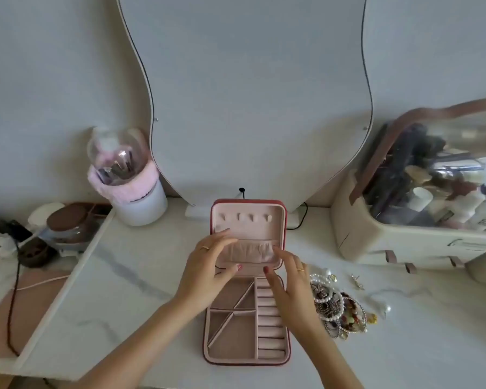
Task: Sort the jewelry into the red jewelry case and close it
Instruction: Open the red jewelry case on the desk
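your left hand [208, 269] is spread, fingers straight and reaching onto the pink lining of the lid [247, 234], thumb near the lid's lower edge. your right hand [289, 284] is spread too, its fingertips at the gathered pocket [251, 252] in the lid, thumb by the hinge line; neither hand pinches anything. each hand wears a gold ring.

the red jewelry case [246, 321] lies open on the white marble counter [141, 304] right in front of you, lid standing up at the far side, its tray of dividers and ring rolls showing bare pink lining. the jewelry pile [338, 307], pearl strands and beaded bangles tangled together, sits on the counter just beside the case on your right, not in it. a small gold piece [358, 282] and a pearl earring [385, 306] lie a little farther right.

behind the case stands a wavy mirror [258, 108]. a cup with a clear dome [127, 178] is at the back left, a cosmetics box [421, 203] at the back right.
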